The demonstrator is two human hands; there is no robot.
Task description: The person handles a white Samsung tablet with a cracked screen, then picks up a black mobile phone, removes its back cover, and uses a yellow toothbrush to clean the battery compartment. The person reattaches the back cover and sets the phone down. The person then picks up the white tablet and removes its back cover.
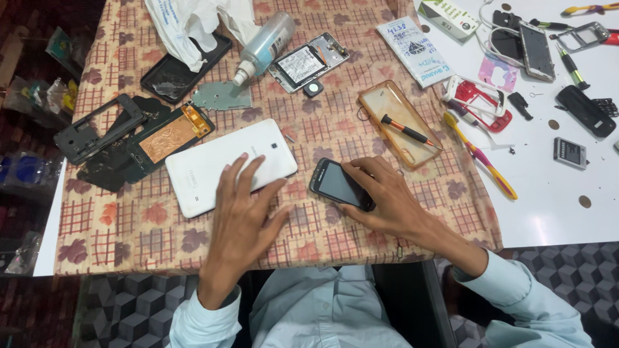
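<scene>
Hands on tablet, phone

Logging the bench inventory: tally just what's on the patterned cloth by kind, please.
White tablet, under left hand: 1
Whole dark phone, under right hand: 1
Opened phone body: 1
Black glass panel: 1
Dark frames and back parts: 3, roughly; they overlap
Clear orange case: 1
Screwdriver: 1
Squeeze bottle: 1
Metal plate: 1
Total: 11

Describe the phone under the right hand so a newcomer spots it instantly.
Start at the patterned tablecloth, then find the big white tablet near its front edge. Just right of it lies the small dark phone, screen up, under the right hand: the only intact black handset.
</scene>
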